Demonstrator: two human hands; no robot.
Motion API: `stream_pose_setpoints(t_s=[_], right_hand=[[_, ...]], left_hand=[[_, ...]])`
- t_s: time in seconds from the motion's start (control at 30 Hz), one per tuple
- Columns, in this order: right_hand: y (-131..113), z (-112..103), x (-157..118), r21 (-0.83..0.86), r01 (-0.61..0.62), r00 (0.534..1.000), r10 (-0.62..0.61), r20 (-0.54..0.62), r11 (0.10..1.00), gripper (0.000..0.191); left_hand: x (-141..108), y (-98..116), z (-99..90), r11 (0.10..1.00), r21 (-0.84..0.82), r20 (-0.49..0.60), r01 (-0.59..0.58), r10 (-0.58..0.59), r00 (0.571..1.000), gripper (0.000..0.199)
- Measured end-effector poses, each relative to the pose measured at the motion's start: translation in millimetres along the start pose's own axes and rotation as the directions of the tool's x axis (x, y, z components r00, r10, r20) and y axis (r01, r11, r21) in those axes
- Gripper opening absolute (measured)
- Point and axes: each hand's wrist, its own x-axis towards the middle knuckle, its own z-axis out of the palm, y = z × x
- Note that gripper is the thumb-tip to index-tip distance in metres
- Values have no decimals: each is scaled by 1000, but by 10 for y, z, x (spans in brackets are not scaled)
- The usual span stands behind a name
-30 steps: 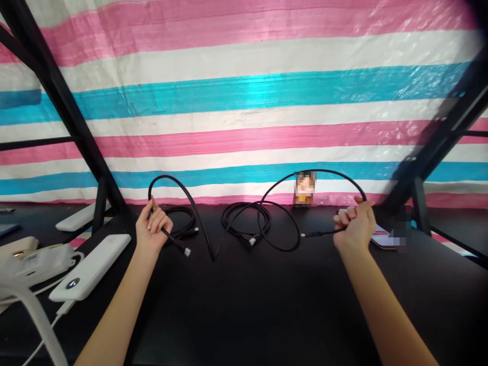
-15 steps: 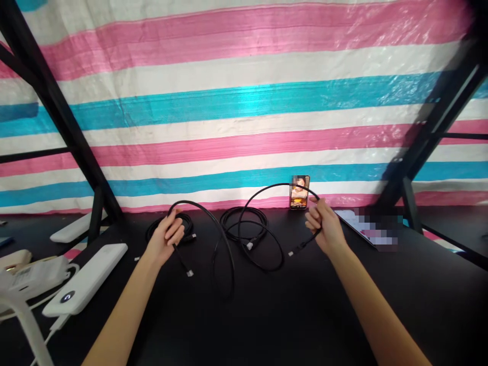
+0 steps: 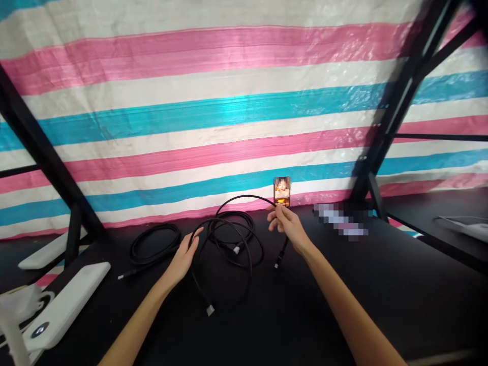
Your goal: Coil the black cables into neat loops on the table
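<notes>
The long black flexible cable (image 3: 246,195) is held up over the middle of the black worktop (image 3: 324,315), in what appears to be one run of wide loops. By the right hand (image 3: 290,223) it is pinched narrowly between thumb and fingers near one end, with a black plug with a pale tip (image 3: 276,265) left hanging below. By the left hand (image 3: 185,259) it appears to be held lightly, in a narrow grip with fairly straight fingers; from there the other end, a silver metal plug (image 3: 210,309), is hung.

Two similar lengths are already wound: a round black cable coil (image 3: 132,248) is laid beside the left hand, and a second black ring-shaped coil (image 3: 233,213) is seen behind the loops, partly overlapped by them. The held length is judged ungathered: no neat coil is formed from it, and neither plug is seen connected.

Farther out, a lit upright phone (image 3: 282,197) is stood behind the right hand, and a white rounded power bank (image 3: 70,302) is placed at the left.
</notes>
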Motion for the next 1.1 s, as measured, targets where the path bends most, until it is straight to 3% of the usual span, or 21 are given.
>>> stream_pose_setpoints(t_s=[0.13,0.33,0.47,0.57,0.67,0.77,0.83,0.9,0.93,1.0,1.1], right_hand=[[2,35,10,-44,186,981,-187,-44,982,39],[41,3,-8,-100,290,943,-302,-141,952,35],[51,-83,17,-185,306,906,-345,-243,934,39],[43,-164,44,-269,288,880,-364,-304,919,44],[0,-245,52,-363,248,852,-381,-360,898,46],[-103,-308,18,-425,225,848,-391,-357,877,47],[-199,-343,-20,-434,222,856,-388,-343,873,49],[-297,-374,-55,-432,213,868,-373,-329,876,51],[-340,-383,-69,-428,206,877,-359,-318,880,51],[-404,-373,-95,-426,184,915,-312,-256,886,51],[-450,-234,-169,-458,184,976,-219,-24,870,50]], left_hand=[[-6,-115,120,996,90,68,-26,20,997,30],[-127,-83,223,987,157,152,-32,8,988,37],[-337,60,151,986,158,64,-46,37,997,35],[-505,127,6,991,101,-112,-91,102,988,33],[-642,163,-176,983,24,-346,-183,180,921,30],[-741,227,-327,950,-21,-538,-312,253,804,27],[-788,304,-381,921,-34,-617,-389,287,733,27],[-824,403,-388,896,-48,-654,-441,305,692,26],[-841,459,-372,889,-59,-655,-454,309,690,26],[-876,572,-299,888,-95,-618,-449,301,726,26],[-919,713,-91,918,-163,-486,-361,243,839,31]])
